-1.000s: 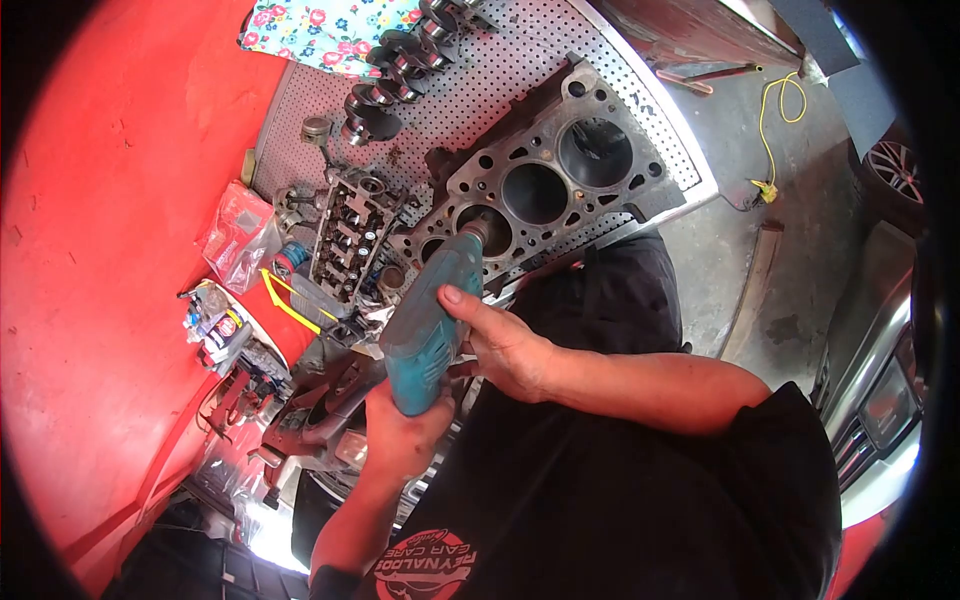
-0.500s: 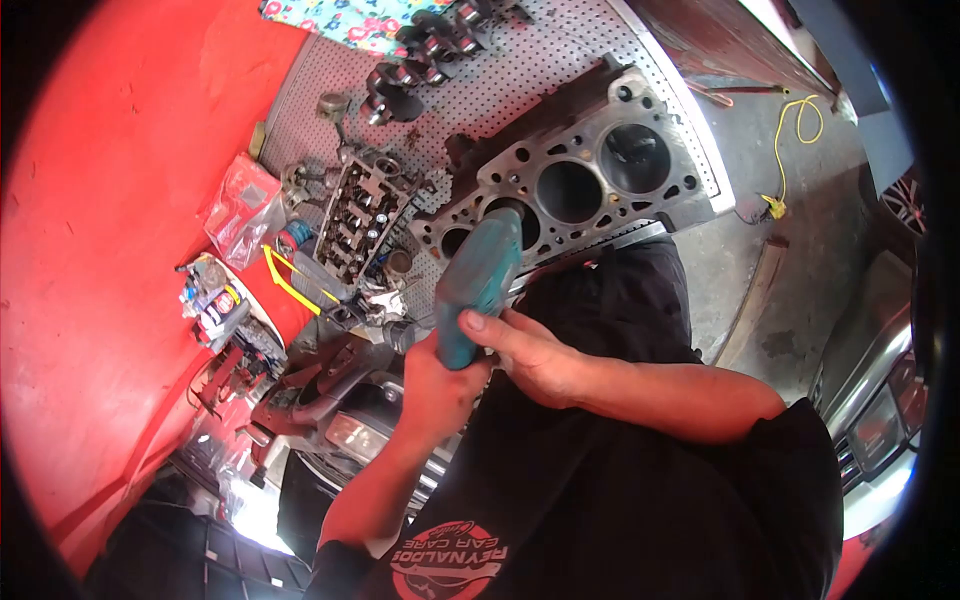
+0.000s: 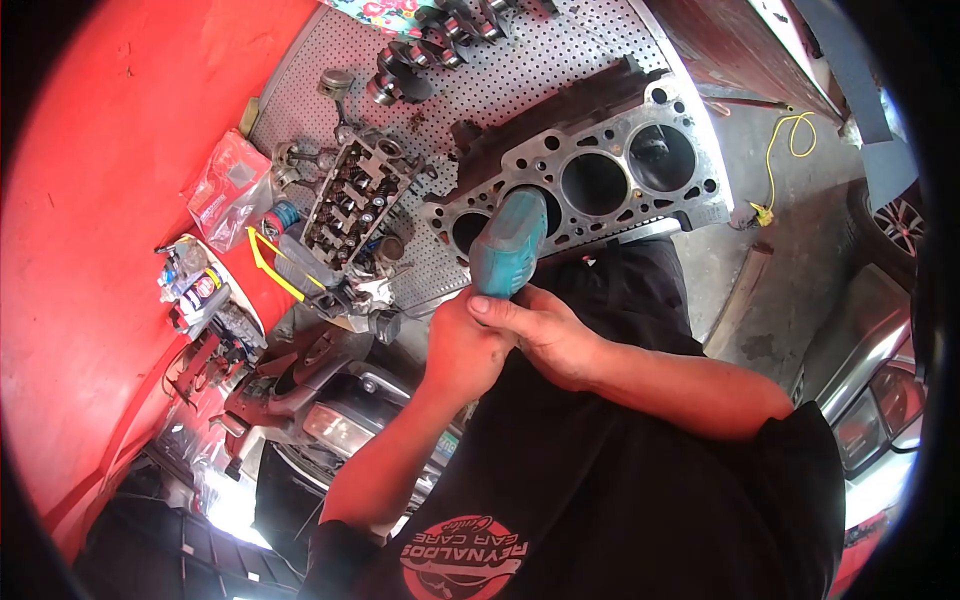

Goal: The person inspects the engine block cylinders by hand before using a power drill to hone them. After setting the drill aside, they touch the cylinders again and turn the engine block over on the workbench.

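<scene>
Both my hands are wrapped round a teal power drill (image 3: 508, 245), held over the engine block (image 3: 528, 122). My left hand (image 3: 465, 345) is closed at the drill's lower end. Against it, my right hand (image 3: 550, 338) grips from the other side, its thumb across the tool's near end. The drill's front end is over the second cylinder bore from the left. Its body hides the chuck and whatever is fitted in it. Open bores show on either side of the tool.
The block lies on a perforated metal table (image 3: 300, 95). A cylinder head (image 3: 355, 205), a piston (image 3: 337, 82) and a crankshaft (image 3: 425, 50) lie left and behind. Bottles (image 3: 200, 290) stand by the red wall (image 3: 110, 180). A yellow cord (image 3: 770, 150) and a plank (image 3: 740, 300) are on the floor.
The view has shifted slightly, and the block appears farther right. The drill looks shorter and more end-on, with my hands higher in view. Both hands still hold it over the same bore.
</scene>
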A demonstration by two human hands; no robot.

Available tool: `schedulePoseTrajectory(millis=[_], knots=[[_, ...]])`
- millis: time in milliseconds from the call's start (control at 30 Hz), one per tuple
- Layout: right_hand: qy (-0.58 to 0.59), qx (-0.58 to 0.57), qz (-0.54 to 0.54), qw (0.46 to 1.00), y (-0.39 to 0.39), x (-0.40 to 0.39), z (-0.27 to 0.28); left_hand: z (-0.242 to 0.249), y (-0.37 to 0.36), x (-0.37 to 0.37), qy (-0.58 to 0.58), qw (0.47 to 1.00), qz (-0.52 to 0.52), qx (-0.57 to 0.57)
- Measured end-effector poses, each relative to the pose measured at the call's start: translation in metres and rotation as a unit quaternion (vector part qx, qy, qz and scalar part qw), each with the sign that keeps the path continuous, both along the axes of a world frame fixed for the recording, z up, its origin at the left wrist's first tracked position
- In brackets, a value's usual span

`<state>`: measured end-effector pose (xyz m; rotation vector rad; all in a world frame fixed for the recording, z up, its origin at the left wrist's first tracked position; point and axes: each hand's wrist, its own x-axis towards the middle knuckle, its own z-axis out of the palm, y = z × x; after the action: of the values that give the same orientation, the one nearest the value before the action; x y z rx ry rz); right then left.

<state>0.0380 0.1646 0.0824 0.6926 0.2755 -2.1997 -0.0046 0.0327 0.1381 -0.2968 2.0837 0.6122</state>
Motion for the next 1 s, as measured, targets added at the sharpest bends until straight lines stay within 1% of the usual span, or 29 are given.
schedulePoseTrajectory(millis=[133,233,333,433,633,733,833,933,1000], knots=[[-0.031,0.012,0.007,0.999,0.001,-0.003,-0.001,-0.004,0.003,-0.006,-0.009,1.000,-0.004,0.001],[-0.033,0.043,0.003,0.999,0.001,-0.001,-0.003,-0.007,0.008,-0.007,-0.012,1.000,0.020,-0.002],[-0.042,0.041,-0.008,0.998,0.000,0.001,-0.006,-0.008,0.012,-0.008,-0.021,0.999,0.036,-0.004],[-0.020,0.030,-0.028,0.999,0.001,0.000,-0.007,-0.011,0.010,-0.006,-0.020,0.999,0.050,-0.002],[-0.027,0.047,-0.008,0.998,-0.001,0.001,-0.007,-0.007,0.012,-0.009,-0.044,0.996,0.079,0.001],[-0.012,0.008,0.018,1.000,0.000,0.001,-0.007,-0.001,0.007,-0.003,-0.001,0.999,0.036,0.004],[0.039,-0.002,0.018,0.999,0.003,0.001,0.005,0.011,-0.003,0.002,0.003,1.000,0.017,0.022],[0.102,-0.042,0.034,0.993,0.004,0.003,0.009,0.030,-0.004,0.004,0.042,0.997,0.043,0.049],[0.133,-0.033,0.056,0.989,0.005,0.006,0.012,0.044,-0.007,0.005,0.015,0.997,0.059,0.040]])
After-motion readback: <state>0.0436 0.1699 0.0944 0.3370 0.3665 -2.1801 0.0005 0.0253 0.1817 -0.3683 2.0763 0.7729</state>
